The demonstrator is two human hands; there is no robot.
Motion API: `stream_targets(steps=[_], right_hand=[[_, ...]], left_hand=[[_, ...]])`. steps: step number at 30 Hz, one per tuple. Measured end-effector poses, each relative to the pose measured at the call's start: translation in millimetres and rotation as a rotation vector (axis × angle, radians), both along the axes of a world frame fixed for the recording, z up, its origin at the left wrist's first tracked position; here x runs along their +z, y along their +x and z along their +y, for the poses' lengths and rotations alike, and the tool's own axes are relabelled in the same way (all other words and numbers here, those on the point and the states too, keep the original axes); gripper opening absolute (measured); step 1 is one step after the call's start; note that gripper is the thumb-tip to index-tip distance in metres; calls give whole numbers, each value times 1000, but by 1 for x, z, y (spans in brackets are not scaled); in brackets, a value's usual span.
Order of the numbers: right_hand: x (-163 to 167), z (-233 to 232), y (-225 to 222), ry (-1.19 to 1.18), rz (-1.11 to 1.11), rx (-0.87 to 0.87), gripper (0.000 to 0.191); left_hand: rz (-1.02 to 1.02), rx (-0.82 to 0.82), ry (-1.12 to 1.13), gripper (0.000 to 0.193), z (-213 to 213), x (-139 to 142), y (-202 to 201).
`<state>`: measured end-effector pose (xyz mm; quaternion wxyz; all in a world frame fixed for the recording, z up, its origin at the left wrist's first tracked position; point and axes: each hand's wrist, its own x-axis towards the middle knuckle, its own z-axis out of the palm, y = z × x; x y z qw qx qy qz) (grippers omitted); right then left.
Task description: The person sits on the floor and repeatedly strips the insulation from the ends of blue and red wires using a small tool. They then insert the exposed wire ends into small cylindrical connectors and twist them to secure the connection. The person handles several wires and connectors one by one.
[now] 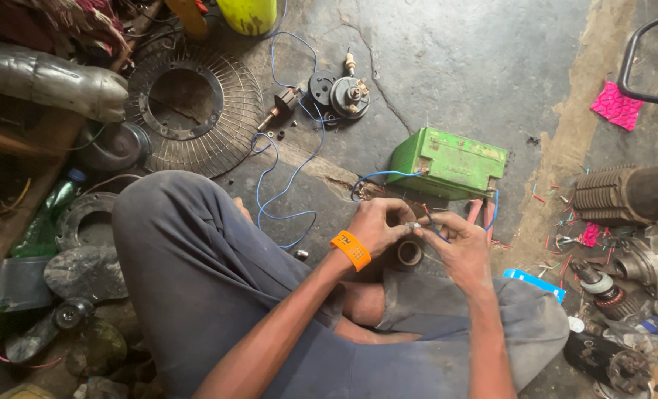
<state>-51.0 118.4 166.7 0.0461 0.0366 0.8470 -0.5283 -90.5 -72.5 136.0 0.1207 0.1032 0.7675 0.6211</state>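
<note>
We pinch small metal part [413, 225] between left hand [377, 225] and right hand [458, 240], above tape roll [409, 253]. Blue wire [292, 177] to green battery [449, 164] (bare ends?) might short, we judge.

green battery box [449, 163] — blue wire [288, 181], orange wristband [351, 250], pink cloth [616, 106]

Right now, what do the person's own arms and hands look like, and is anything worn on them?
Both forearms are bare, with no sleeves or gloves showing. The left hand has an orange wristband with dark markings at the wrist. The right hand wears nothing visible.
</note>
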Motion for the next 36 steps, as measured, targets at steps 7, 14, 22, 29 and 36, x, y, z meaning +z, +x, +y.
stream_targets(steps=[7, 14, 22, 29, 36], right_hand=[[1, 1, 0, 11, -37, 1, 24], [5, 6, 0, -3, -144, 10, 24], [-3, 11, -1, -119, -200, -11, 21], [0, 14, 0, -164, -260, -52, 23], [-5, 15, 1, -45, -193, -23, 19]], left_hand=[[-2, -14, 1, 20, -1, 0, 0], [-31, -18, -13, 22, 1, -4, 0], [-74, -55, -2, 24, 1, -3, 1], [-87, -99, 1, 24, -2, 4, 1], [-74, -86, -16, 25, -2, 5, 3]])
